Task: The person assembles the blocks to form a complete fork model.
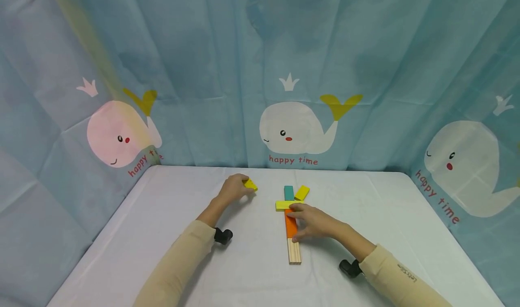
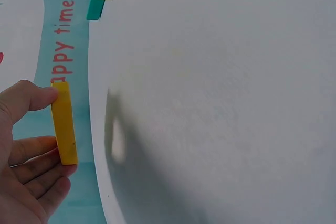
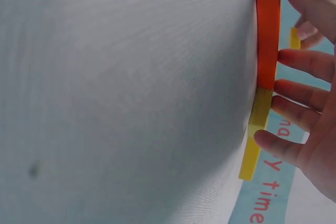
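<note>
My left hand (image 1: 233, 189) pinches a yellow wooden block (image 2: 64, 124) between thumb and fingertips, held above the table. Right of it, blocks form a line on the cloth: a teal block (image 1: 289, 193) at the far end, a yellow block (image 1: 282, 206) laid crosswise, an orange block (image 1: 290, 228), and a plain wood block (image 1: 294, 253) nearest me. Another yellow block (image 1: 302, 192) lies slanted beside the teal one. My right hand (image 1: 317, 221) rests along the line's right side, its spread fingers touching the orange and crosswise yellow blocks in the right wrist view.
A white cloth covers the table (image 1: 134, 248). Behind it and along both sides hangs a blue curtain (image 1: 195, 117) printed with whales. Small black wrist cameras sit beneath both sleeves.
</note>
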Demonstrator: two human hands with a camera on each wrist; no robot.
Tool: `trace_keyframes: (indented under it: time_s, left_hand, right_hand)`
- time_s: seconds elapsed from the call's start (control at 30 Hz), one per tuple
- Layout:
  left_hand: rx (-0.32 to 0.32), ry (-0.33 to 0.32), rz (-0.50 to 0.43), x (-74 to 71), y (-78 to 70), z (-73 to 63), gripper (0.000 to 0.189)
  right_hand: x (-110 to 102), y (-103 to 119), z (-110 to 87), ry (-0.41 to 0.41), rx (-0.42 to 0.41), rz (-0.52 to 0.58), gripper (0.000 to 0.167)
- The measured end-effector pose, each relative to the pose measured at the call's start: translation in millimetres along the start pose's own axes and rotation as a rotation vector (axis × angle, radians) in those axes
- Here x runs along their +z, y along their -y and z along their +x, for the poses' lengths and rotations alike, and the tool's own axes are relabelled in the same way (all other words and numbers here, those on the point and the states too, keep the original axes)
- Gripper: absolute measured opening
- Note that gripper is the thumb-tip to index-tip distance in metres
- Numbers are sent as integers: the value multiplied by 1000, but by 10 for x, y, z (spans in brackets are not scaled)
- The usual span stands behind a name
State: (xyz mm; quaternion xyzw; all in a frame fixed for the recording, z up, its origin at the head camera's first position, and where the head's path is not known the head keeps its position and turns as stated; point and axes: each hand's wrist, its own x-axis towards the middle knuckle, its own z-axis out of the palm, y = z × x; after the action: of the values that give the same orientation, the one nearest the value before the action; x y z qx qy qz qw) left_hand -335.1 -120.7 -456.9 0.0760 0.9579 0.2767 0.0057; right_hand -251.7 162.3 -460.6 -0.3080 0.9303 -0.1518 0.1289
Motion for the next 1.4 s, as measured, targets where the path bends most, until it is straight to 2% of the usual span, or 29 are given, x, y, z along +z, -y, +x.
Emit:
trace_keyframes:
  time_s: [0.37,0.77,1.4]
  left_hand:
    - [-42,40,-39,107,-237,31,54]
    - [-23,66,-47,299,-422,55,53]
    - [-46,69,-60,544,-577,85,55]
  right_hand:
    - [4,-6,17,1,5,-9,73]
    - [8,-16,19,2,14,0,74]
    - [-3,-13,12,1,4,8,74]
